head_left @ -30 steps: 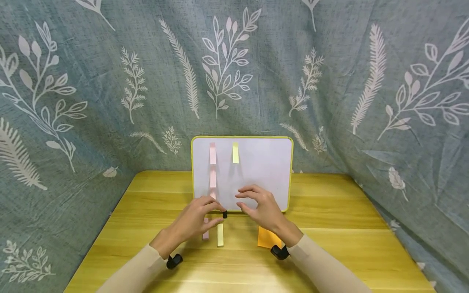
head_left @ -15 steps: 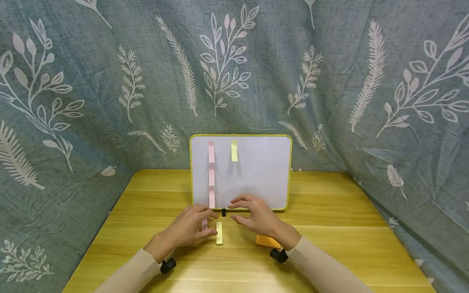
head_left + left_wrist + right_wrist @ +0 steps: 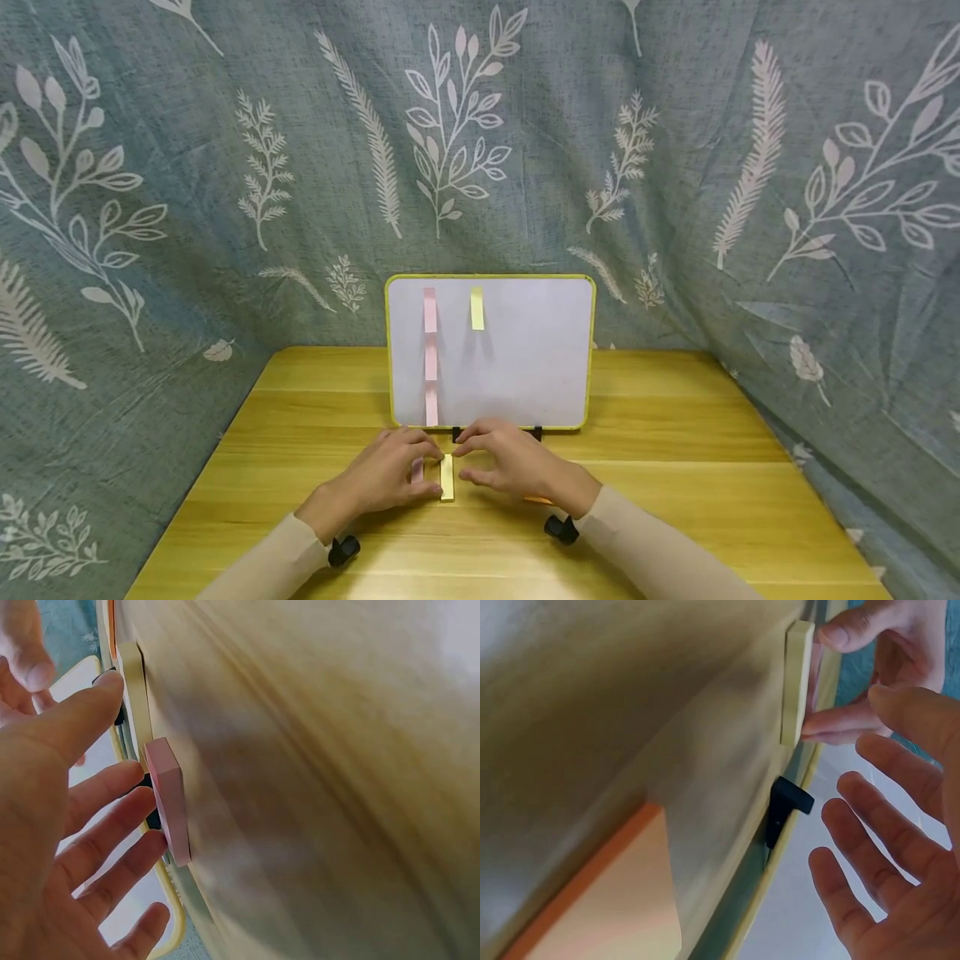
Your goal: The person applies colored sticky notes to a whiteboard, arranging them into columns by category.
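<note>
Sticking paper strips on the board, partly done.
Three pink strips (image 3: 431, 357) and one yellow strip (image 3: 477, 308) are sitting on the whiteboard (image 3: 525, 350); the left hand (image 3: 382, 477) is touching the yellow pad (image 3: 447, 477) with fingers spread, the right hand (image 3: 510, 467) is hovering loosely open.

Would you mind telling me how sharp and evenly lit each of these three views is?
Head view: sharp, evenly lit, pale glare on the table front edge, curtain bowed by the wide lens. Left wrist view: pink pad fairly crisp, wood beyond smeared. Right wrist view: soft overall, orange pad blurred, yellow pad clearer.
</note>
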Available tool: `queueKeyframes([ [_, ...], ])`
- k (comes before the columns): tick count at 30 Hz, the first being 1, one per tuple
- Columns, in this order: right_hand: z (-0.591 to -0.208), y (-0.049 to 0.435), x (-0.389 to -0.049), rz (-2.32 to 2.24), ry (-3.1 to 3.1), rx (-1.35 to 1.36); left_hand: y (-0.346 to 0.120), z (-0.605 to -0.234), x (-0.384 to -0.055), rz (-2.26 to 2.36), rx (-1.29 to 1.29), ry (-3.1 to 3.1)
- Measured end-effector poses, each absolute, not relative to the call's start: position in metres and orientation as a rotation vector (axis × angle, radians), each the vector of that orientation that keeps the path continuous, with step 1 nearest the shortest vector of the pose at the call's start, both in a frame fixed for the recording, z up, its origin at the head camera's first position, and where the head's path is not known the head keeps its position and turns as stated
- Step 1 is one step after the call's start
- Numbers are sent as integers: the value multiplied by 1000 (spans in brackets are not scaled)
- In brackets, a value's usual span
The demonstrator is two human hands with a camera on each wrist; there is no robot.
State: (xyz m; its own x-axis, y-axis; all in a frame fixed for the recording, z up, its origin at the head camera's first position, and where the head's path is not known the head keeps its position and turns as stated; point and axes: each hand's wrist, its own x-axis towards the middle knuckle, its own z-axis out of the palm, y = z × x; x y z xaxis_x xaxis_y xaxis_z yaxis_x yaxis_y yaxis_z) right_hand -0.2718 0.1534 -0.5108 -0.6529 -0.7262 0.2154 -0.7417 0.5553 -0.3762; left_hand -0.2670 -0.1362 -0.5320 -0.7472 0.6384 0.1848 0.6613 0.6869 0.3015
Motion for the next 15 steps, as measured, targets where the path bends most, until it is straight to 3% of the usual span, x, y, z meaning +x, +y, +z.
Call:
queueKeyframes([
  [15,-522,137,-275,499,-2830,1359,-136,-534,-269,-518,-1106,-2811],
])
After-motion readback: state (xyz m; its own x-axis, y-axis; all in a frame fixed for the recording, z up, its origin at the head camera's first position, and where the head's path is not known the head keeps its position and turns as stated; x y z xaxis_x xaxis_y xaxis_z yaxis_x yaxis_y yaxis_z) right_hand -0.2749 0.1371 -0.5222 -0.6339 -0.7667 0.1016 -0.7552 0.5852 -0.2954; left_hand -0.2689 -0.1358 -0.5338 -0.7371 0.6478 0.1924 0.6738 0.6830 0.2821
